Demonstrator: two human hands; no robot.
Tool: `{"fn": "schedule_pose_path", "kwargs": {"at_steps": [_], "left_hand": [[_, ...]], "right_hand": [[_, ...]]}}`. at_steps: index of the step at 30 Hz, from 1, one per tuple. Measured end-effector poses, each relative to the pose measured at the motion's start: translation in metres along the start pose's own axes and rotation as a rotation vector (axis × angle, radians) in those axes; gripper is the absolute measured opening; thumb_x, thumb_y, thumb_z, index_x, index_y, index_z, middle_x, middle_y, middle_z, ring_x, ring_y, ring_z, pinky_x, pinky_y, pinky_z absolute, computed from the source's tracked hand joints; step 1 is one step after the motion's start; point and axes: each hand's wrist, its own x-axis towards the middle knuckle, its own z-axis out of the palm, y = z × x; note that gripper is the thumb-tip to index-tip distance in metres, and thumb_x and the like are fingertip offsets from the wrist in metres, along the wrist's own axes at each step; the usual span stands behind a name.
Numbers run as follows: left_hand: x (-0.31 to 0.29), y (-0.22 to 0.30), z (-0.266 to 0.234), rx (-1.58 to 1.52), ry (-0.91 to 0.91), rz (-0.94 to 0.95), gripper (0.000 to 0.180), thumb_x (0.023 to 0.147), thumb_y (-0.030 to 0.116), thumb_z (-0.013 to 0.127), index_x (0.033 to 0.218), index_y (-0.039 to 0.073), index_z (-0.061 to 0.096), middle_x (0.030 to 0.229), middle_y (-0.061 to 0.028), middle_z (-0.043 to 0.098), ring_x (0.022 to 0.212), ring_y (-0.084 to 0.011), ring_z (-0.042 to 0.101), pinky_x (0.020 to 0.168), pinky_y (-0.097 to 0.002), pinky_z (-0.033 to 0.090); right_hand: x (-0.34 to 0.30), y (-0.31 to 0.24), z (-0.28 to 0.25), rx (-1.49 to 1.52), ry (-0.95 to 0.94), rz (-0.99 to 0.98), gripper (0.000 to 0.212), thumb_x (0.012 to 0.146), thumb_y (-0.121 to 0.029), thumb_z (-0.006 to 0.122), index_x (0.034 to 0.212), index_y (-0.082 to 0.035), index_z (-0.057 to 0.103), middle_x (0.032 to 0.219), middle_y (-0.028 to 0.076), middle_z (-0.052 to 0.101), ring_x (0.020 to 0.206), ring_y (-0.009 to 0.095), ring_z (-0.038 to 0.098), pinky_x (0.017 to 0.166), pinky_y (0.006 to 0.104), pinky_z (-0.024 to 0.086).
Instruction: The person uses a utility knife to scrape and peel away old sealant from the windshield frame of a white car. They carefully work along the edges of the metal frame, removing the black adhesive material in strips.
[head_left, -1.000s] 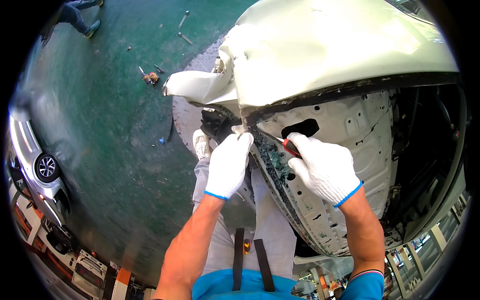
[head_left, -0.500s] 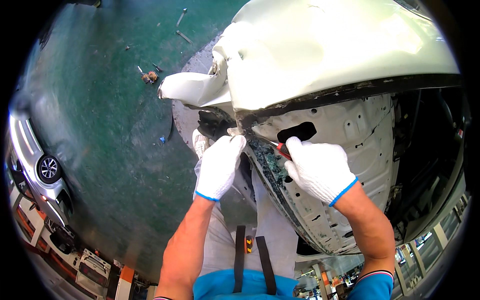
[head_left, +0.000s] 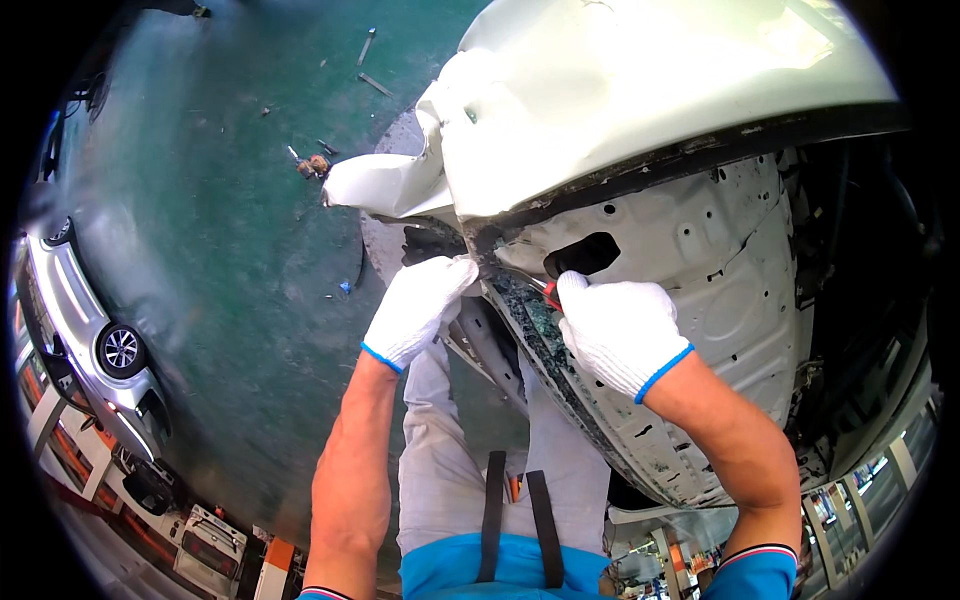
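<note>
My left hand [head_left: 415, 305], in a white knitted glove with blue cuff trim, pinches at the torn corner of a damaged white car body [head_left: 600, 100]; anything between its fingertips is hidden. Beside it, my right hand [head_left: 625, 335], gloved alike, is wrapped around the red and black handle of what looks like a screwdriver [head_left: 552, 295]. The thin metal shaft points left toward the same corner, where its tip is hard to make out. Below the shaft, broken greenish glass bits [head_left: 545, 322] lie along the panel's dark edge channel.
A crumpled white flap [head_left: 380, 182] juts out left of the corner. Small metal parts [head_left: 312, 165] lie on the green floor [head_left: 230, 270]. The bare inner panel [head_left: 690, 300] has a dark oval hole. A silver car [head_left: 85, 310] stands far left.
The view has shifted, so the floor and silver car sit further right. My left leg has moved, and its shoe no longer shows. Both hands stay near the corner, the right still holding the screwdriver.
</note>
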Motion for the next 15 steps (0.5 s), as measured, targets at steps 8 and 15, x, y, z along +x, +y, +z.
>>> {"fn": "schedule_pose_path", "kwargs": {"at_steps": [8, 15], "left_hand": [[0.003, -0.023, -0.001, 0.076, -0.027, 0.182, 0.04, 0.105, 0.04, 0.062, 0.082, 0.007, 0.062, 0.063, 0.0035, 0.047, 0.057, -0.0072, 0.039, 0.054, -0.0274, 0.032], [0.004, -0.025, 0.002, -0.121, -0.047, -0.025, 0.04, 0.105, 0.042, 0.061, 0.085, 0.007, 0.062, 0.061, 0.0023, 0.048, 0.053, -0.0085, 0.044, 0.052, -0.0271, 0.037]], "right_hand": [[-0.017, -0.011, 0.007, 0.029, 0.004, 0.088, 0.028, 0.094, -0.029, 0.066, 0.104, -0.005, 0.056, 0.073, 0.014, 0.068, 0.062, 0.035, 0.069, 0.054, 0.0473, 0.053], [-0.023, -0.01, 0.003, 0.085, -0.104, 0.146, 0.028, 0.094, -0.029, 0.065, 0.104, -0.004, 0.057, 0.077, 0.016, 0.07, 0.065, 0.036, 0.07, 0.058, 0.0492, 0.054]]}}
